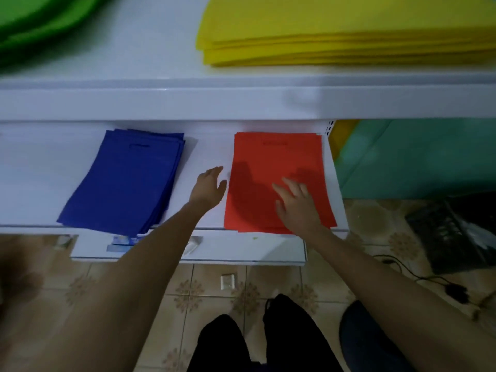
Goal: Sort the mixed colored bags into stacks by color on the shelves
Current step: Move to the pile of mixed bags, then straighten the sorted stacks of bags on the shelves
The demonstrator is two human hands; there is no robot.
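Right hand [298, 208] over red bags [268, 157]

Blue bags [126, 181], red bags [276, 181], yellow bags [349, 30], green bags [32, 20]; white shelves [209, 103] (floor tiles [188, 291] beige, floral-patterned).

white lower shelf [209, 146], blue bag stack [126, 181] left, red bag stack [268, 157] right

White metal shelves [188, 103] stand over a beige patterned tile floor [188, 291]. A teal wall [416, 157] shows at right; a black cable [414, 276] lies across the tiles.
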